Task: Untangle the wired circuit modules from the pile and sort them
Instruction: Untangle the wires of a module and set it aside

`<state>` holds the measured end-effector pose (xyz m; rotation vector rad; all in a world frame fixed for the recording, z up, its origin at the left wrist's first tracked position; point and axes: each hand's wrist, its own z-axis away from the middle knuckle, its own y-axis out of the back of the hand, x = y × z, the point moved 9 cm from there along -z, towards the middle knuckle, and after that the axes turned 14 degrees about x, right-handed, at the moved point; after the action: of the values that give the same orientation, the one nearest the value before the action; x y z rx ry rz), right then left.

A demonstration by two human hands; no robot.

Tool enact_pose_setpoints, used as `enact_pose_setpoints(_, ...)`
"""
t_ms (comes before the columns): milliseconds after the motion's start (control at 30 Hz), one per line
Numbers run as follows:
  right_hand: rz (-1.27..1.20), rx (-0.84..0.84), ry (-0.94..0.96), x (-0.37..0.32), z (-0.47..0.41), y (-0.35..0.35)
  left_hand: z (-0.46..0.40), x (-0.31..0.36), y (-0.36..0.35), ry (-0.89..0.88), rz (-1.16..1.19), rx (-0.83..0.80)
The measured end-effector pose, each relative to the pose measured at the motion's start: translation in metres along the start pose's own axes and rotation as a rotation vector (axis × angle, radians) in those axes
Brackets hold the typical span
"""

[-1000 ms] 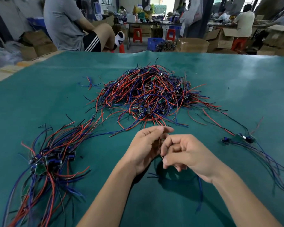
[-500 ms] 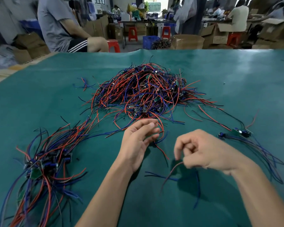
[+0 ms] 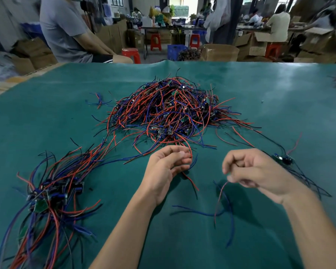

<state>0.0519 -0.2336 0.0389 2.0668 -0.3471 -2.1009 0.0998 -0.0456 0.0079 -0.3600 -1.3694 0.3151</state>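
A tangled pile of red, blue and black wired circuit modules [image 3: 169,111] lies in the middle of the green table. My left hand [image 3: 166,169] is just in front of it and pinches red and blue wires [image 3: 190,158] that run back into the pile. My right hand [image 3: 254,171] holds thin red and blue wires [image 3: 220,200] that hang down over the table; whatever module they belong to is hidden inside the fist. A sorted bunch of modules [image 3: 47,195] lies at the left. A small bunch [image 3: 283,160] lies just right of my right hand.
The green table cover [image 3: 47,117] reaches the far edge, where a person in a grey shirt [image 3: 66,30] sits at the back left. A few loose wires [image 3: 98,99] lie left of the pile. Cardboard boxes [image 3: 219,52] and red stools stand beyond the table.
My hands were together in front of the pile and have drawn apart. The right hand has moved right, pulling wires with it; the left stays near the pile.
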Motion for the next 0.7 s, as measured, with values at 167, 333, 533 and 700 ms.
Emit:
enact_pose_setpoints(167,0.621,0.475,0.306,-0.006,-0.022,-0.007,0.0,0.0,-0.001,-0.008,-0.02,-0.005)
enact_pose_setpoints(333,1.076,0.374,0.306,0.009,-0.041,-0.041,0.001,0.0,-0.002,-0.013,-0.033,-0.015)
enact_pose_setpoints(533,1.037,0.406,0.315,0.01,-0.043,-0.038,0.003,0.0,-0.002,0.006,-0.043,0.004)
enact_pose_setpoints(700,0.443,0.614,0.484,-0.031,-0.015,-0.022,0.001,0.0,-0.002,0.03,-0.018,0.02)
